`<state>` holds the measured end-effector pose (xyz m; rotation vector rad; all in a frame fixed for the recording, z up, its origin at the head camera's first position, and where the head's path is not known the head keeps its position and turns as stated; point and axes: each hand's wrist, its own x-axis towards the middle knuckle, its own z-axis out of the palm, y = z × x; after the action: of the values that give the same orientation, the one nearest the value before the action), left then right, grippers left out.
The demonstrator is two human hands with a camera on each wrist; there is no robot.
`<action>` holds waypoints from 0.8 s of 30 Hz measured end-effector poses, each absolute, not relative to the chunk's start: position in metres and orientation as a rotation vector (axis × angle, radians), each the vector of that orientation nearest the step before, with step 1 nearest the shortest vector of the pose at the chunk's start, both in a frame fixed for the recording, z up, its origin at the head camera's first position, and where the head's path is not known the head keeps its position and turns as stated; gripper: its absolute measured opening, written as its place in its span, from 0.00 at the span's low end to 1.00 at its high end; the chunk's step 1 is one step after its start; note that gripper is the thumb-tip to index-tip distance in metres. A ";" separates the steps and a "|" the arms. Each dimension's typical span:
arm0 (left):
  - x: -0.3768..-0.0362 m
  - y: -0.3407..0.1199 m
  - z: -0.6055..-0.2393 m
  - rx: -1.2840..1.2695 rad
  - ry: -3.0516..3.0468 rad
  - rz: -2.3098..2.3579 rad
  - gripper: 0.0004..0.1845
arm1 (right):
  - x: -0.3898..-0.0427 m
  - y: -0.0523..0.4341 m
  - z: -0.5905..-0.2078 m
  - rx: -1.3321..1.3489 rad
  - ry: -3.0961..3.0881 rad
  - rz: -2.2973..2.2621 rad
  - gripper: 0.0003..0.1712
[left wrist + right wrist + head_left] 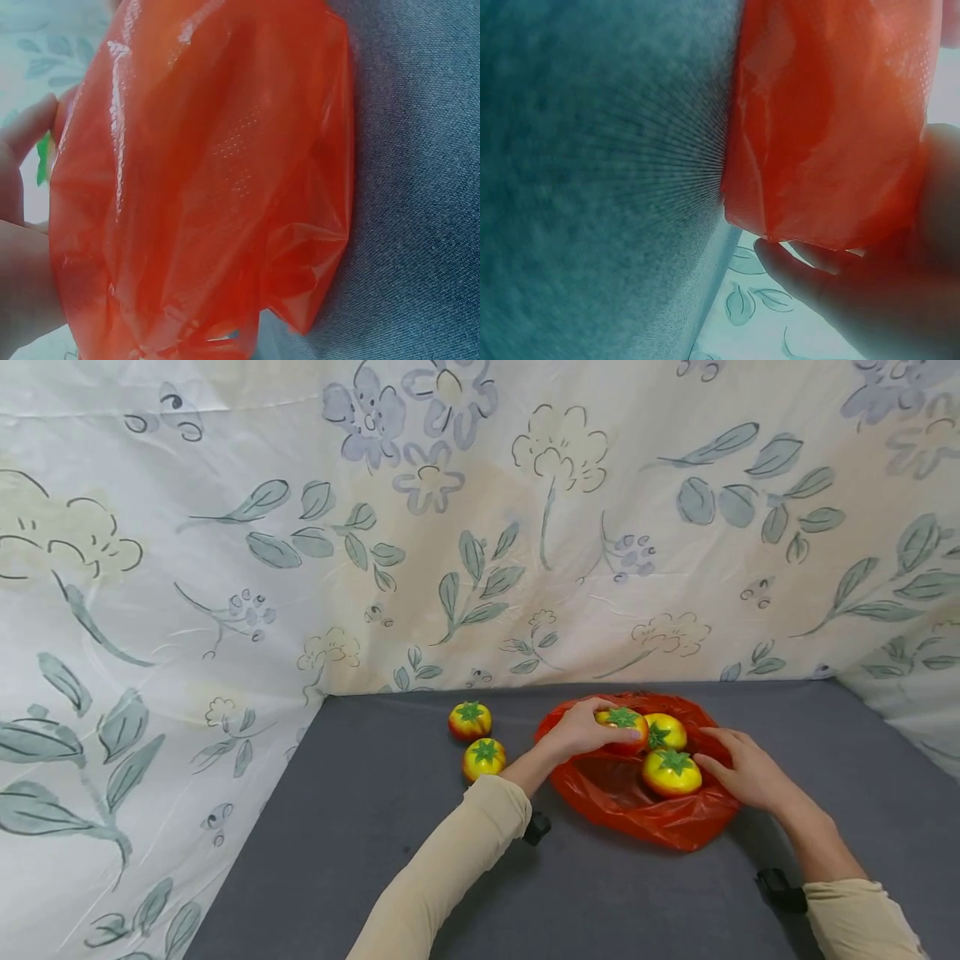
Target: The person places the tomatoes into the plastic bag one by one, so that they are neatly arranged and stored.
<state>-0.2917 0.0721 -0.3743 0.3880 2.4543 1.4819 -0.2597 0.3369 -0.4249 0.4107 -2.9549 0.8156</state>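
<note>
1. Gripped from above in the left hand [581, 731] is a toy tomato [621, 723], fingers curled over its green-capped top, right over the open red plastic bag [637, 802].
2. Nearer the camera, the right hand [750, 768] is laid against the bag's right edge, fingers relaxed and slightly bent; whether film is actually pinched cannot be told.
3. Inside the bag, two more tomatoes are seen: one [671, 772] near the right hand, one [666, 732] just behind the held one.
4. By the look of it, the tomatoes are light, hard and glossy, so a wrap around the body is judged safest; the bag is thin, limp and slippery, best taken at its rim.
5. Farther left, two tomatoes [483, 758] [469, 720] are left on the grey tabletop [360, 827], with the floral cloth [225, 568] behind.
</note>
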 end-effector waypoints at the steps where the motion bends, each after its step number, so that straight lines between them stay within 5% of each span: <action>1: -0.292 0.072 -0.375 0.368 2.465 1.483 0.29 | -0.260 0.337 -0.425 0.413 -2.956 0.815 0.38; 24: -0.300 0.088 -0.392 0.150 2.766 1.197 0.31 | -0.259 0.334 -0.424 0.392 -2.972 0.801 0.38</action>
<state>-0.3000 0.0883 -0.3916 0.1498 2.7664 1.1970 -0.2586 0.3337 -0.4241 0.3921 -2.9719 0.8010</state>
